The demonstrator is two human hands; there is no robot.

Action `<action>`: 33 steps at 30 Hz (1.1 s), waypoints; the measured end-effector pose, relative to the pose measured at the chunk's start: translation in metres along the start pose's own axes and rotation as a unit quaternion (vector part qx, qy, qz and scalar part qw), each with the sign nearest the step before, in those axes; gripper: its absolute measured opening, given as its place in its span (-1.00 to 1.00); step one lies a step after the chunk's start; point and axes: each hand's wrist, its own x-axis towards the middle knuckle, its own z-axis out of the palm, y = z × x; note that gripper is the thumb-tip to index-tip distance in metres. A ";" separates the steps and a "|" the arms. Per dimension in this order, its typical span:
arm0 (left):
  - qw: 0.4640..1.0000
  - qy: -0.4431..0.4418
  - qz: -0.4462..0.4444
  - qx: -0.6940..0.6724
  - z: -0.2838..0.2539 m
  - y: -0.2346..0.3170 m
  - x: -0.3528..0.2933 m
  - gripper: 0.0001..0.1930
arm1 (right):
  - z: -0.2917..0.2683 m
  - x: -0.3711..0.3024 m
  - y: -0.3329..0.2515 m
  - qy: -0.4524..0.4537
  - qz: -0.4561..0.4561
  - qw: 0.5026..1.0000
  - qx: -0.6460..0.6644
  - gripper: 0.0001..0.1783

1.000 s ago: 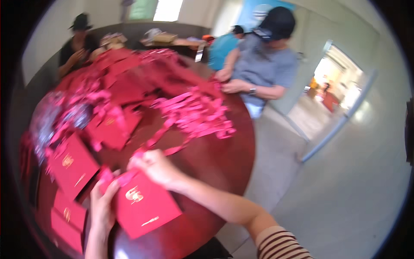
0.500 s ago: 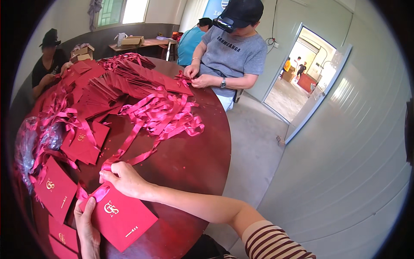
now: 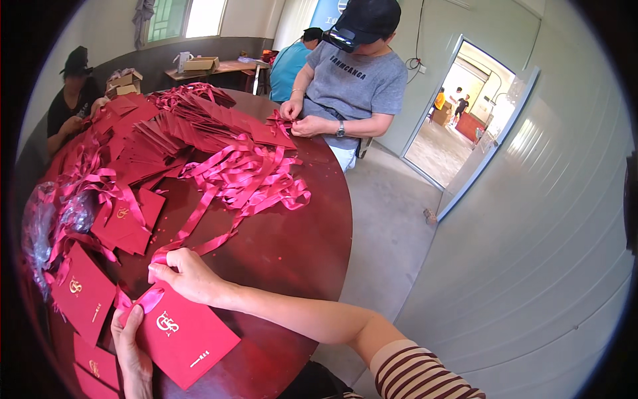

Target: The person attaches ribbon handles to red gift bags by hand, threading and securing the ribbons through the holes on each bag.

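Observation:
A red gift bag [image 3: 193,339] with a gold emblem lies tilted near the table's front edge. My left hand [image 3: 135,339] grips its upper left corner, thumb on the front where a pink ribbon piece [image 3: 150,300] crosses. Just above the bag, my right hand [image 3: 189,272] pinches a long pink ribbon [image 3: 211,245]. That ribbon trails up to a loose heap of pink ribbons [image 3: 249,179] on the table. The fingers of my left hand behind the bag are hidden.
More red bags lie left, one [image 3: 83,292] beside my left hand. A large pile of red bags [image 3: 159,136] covers the far side of the round table [image 3: 292,246]. Clear plastic wrap [image 3: 40,219] sits at the left edge. Across the table, a person [image 3: 355,80] handles ribbon; another sits far left.
Both hands keep nearly the same hold on the bag and ribbon. The whole view has shifted slightly.

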 end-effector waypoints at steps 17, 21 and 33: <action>0.992 -0.106 -0.068 0.015 -0.004 0.004 0.002 -0.86 | -0.010 0.006 0.016 -0.140 0.180 0.897 0.378 -0.73; 0.991 -0.113 -0.066 0.024 0.001 0.005 -0.001 -0.82 | -0.012 0.005 0.009 -0.105 0.169 0.915 0.350 -0.74; 0.986 -0.156 -0.058 0.014 0.000 0.006 0.000 -0.74 | -0.005 0.006 0.008 -0.019 0.138 0.954 0.266 -0.74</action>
